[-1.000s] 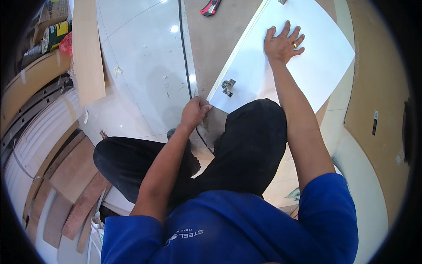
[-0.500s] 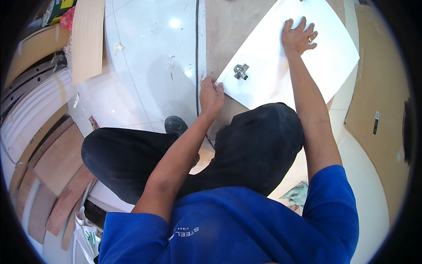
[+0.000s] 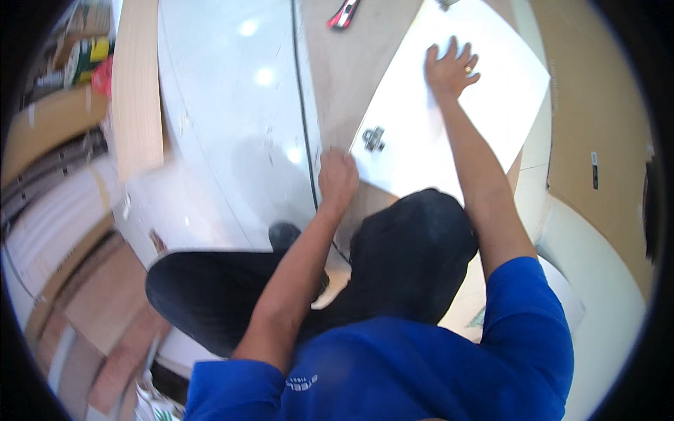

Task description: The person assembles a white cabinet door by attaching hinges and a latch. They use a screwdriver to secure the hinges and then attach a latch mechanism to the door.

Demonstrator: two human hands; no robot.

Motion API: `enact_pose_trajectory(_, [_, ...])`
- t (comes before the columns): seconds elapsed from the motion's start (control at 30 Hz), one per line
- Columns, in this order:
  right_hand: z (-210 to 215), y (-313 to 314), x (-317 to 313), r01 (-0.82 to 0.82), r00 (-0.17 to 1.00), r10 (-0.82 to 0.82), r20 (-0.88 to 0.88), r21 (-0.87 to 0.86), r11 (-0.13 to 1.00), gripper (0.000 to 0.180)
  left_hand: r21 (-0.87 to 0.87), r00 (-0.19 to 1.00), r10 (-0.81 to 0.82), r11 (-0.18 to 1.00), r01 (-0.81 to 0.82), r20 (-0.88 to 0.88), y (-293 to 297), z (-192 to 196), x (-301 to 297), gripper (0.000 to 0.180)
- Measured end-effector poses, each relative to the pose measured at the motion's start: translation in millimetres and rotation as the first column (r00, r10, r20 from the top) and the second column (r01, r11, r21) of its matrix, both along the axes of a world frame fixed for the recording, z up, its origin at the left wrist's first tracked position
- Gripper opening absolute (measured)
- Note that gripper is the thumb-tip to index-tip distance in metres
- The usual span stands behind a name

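A white flat panel (image 3: 505,105) lies on the floor in front of me, with a metal hinge (image 3: 373,138) fixed near its left edge. My right hand (image 3: 449,69) rests flat on the panel with fingers spread and a ring on one finger. My left hand (image 3: 338,179) is curled at the panel's near left corner, just below the hinge; whether it grips the edge is hard to tell. My knee in dark trousers (image 3: 414,245) sits against the panel's near edge.
A black cable (image 3: 302,105) runs along the glossy white floor. A red utility knife (image 3: 342,14) lies at the top. A wooden board (image 3: 137,84) leans at left, brown cardboard (image 3: 604,126) at right, and stacked boards (image 3: 77,309) at lower left.
The view has shifted. My left hand has stayed at the panel's near left corner by the hinge, and my right hand has stayed spread flat on the panel.
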State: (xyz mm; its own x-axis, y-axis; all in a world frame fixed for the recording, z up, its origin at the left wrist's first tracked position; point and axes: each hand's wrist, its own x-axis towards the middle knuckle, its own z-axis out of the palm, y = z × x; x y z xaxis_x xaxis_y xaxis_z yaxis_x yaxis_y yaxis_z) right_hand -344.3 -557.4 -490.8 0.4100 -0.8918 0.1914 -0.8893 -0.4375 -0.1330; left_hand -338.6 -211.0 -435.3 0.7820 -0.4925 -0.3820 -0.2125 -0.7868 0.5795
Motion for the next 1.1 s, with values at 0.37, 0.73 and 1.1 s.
enact_pose_trajectory(0.37, [17, 5, 6, 0.103, 0.993, -0.095, -0.072, 0.124, 0.987, 0.068, -0.001, 0.961, -0.051, 0.999, 0.052, -0.271, -3, -10, 40, 0.031])
enact_pose_trajectory(0.73, [17, 5, 6, 0.101, 0.994, -0.097, -0.042, 0.135, 0.986, 0.068, -0.011, 0.962, -0.247, 0.969, 0.248, -0.112, -12, -19, 56, 0.024])
enact_pose_trajectory(1.1, [27, 4, 11, 0.158, 0.981, -0.128, -0.144, 0.224, 0.962, 0.069, -0.44, 0.147, -0.453, 0.658, -0.611, -0.88, -97, 127, 233, 0.022])
